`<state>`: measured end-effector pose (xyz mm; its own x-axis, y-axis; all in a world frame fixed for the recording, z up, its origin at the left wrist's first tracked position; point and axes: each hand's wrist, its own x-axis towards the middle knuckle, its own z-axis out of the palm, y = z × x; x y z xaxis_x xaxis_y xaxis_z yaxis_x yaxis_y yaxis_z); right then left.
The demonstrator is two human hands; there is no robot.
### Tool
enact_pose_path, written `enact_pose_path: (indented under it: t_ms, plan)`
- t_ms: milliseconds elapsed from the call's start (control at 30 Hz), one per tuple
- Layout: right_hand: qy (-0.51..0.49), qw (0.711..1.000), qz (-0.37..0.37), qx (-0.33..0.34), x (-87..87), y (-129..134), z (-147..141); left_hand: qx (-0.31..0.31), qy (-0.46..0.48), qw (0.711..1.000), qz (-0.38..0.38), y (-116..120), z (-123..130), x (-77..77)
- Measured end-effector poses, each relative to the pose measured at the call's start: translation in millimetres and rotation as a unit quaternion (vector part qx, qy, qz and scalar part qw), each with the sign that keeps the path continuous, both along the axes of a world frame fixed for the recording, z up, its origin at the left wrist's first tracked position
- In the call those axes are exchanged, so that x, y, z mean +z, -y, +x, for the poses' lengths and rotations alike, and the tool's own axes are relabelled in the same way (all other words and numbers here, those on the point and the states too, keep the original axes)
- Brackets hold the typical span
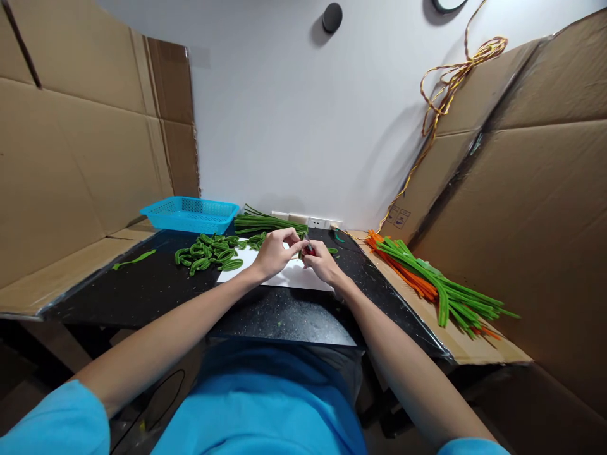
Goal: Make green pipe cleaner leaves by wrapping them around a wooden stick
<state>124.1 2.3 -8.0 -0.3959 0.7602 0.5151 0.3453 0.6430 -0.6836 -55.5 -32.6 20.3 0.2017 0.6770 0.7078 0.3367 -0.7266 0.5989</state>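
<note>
Over a white sheet (296,278) on the black table, my two hands meet. My right hand (323,260) is closed on a small tool with red handles (310,250), its metal end pointing up. Just beside it, my left hand (279,253) has its thumb and forefinger pinched near the tool's tip; what they hold is too small to make out. Left of the sheet lies a pile of dark green looped fuzzy pieces (208,253), some reaching onto the paper. Behind my hands rests a bundle of long dark green stems (270,222).
A blue plastic basket (192,218) stands at the back left. A light green strip (135,259) lies on the left. Bright green stems (441,287) and orange stems (408,278) lie on cardboard at the right. Cardboard walls (535,208) flank the table; a twisted cable (436,107) hangs right.
</note>
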Motion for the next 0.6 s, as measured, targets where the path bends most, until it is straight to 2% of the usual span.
enact_pose_path:
  t_ms: [100,200,267,367,500,600]
  plan:
    - [-0.008,1.000,0.002,0.013,1.9,1.3,-0.3,-0.007,-0.014,1.000,-0.010,-1.2,-1.2,0.2]
    - [0.016,0.999,0.035,-0.010,5.6,4.4,0.8,-0.030,-0.002,0.999,-0.024,-2.0,-1.1,0.3]
    - [0.052,0.995,0.069,-0.047,9.1,8.2,1.6,-0.047,0.014,0.998,-0.031,-2.3,-0.9,0.2]
    - [0.132,0.976,0.105,-0.136,15.4,16.3,1.4,-0.053,0.024,0.998,-0.033,-3.2,-1.2,-0.6]
    - [0.220,0.939,0.109,-0.241,21.6,25.6,-1.5,-0.054,0.036,0.997,-0.046,-5.8,-1.8,-3.0]
    - [0.255,0.920,0.106,-0.277,22.4,27.6,-3.4,-0.077,0.070,0.991,-0.085,-8.9,-1.3,-5.3]
